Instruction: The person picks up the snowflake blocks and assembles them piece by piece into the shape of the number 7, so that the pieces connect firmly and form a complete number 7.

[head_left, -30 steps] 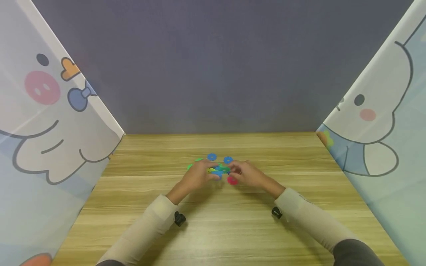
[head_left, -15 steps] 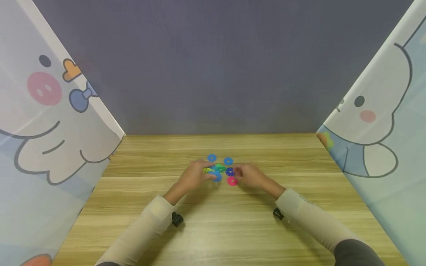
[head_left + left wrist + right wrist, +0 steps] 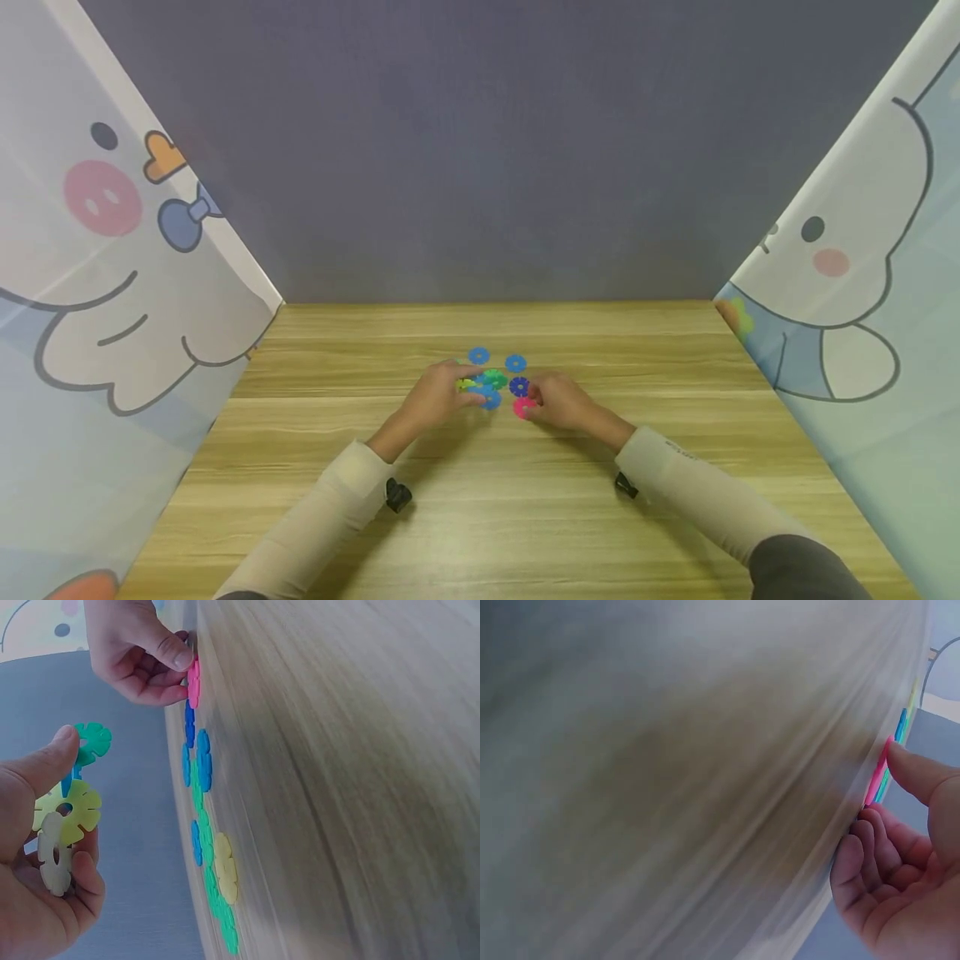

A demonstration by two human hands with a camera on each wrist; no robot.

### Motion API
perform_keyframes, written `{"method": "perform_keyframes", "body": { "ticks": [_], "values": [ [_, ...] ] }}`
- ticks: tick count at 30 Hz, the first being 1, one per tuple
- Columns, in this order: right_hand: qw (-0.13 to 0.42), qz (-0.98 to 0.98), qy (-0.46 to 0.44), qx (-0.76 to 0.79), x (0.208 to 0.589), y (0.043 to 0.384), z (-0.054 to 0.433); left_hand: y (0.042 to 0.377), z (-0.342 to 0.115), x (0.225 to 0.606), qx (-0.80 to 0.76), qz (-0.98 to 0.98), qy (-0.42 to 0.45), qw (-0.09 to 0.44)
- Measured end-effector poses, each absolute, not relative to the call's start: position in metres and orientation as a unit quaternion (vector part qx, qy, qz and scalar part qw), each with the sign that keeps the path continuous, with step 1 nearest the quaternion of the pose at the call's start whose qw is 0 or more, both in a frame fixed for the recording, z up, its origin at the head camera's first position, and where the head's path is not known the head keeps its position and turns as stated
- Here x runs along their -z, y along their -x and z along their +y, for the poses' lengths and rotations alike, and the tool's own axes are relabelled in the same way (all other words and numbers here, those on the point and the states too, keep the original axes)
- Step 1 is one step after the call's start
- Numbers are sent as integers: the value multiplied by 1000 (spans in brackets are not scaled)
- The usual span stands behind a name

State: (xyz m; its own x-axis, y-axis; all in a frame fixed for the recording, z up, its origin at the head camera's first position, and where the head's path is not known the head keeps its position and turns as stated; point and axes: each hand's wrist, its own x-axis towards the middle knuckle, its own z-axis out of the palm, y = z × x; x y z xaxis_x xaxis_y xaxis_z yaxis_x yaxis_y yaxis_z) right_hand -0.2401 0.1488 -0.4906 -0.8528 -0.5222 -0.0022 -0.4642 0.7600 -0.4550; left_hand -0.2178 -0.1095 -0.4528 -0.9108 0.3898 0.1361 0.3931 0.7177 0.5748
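My left hand is raised above the table, gripping several joined plastic snowflake discs. In the left wrist view these are a green disc by the thumb, a yellow disc, a whitish disc against the curled fingers, and a blue one mostly hidden. At table level, my right hand pinches the rim of a pink snowflake disc between thumb and fingers. The right wrist view has the same pink disc seen edge-on. Just behind it lies a dark blue disc.
Two blue discs lie farther back on the wooden table. Seen low from the left wrist, more green discs and a pale yellow disc lie flat in a loose row. A grey panel stands behind, with printed panels either side.
My right hand has drawn back from the joined discs near the left hand, down to the pink disc, which it now pinches. The left hand has shifted slightly left with its discs.
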Motion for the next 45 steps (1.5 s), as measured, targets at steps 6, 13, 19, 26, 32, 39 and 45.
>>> {"method": "perform_keyframes", "body": {
  "ticks": [6,13,19,26,32,39,45],
  "values": [
    [87,934,243,247,493,242,147,218,-111,455,308,-926,216,-1],
    [117,929,219,273,493,242,146,217,-111,456,314,-925,213,-2],
    [113,926,220,284,495,244,148,218,-111,457,310,-927,213,-7],
    [96,916,250,300,492,243,151,219,-111,457,315,-924,215,-16],
    [110,897,252,346,483,246,153,221,-112,458,321,-922,217,-16],
    [135,861,240,427,474,250,151,223,-112,459,325,-921,216,-13],
    [180,822,204,501,475,254,150,224,-112,460,324,-921,215,-10]
  ]
}}
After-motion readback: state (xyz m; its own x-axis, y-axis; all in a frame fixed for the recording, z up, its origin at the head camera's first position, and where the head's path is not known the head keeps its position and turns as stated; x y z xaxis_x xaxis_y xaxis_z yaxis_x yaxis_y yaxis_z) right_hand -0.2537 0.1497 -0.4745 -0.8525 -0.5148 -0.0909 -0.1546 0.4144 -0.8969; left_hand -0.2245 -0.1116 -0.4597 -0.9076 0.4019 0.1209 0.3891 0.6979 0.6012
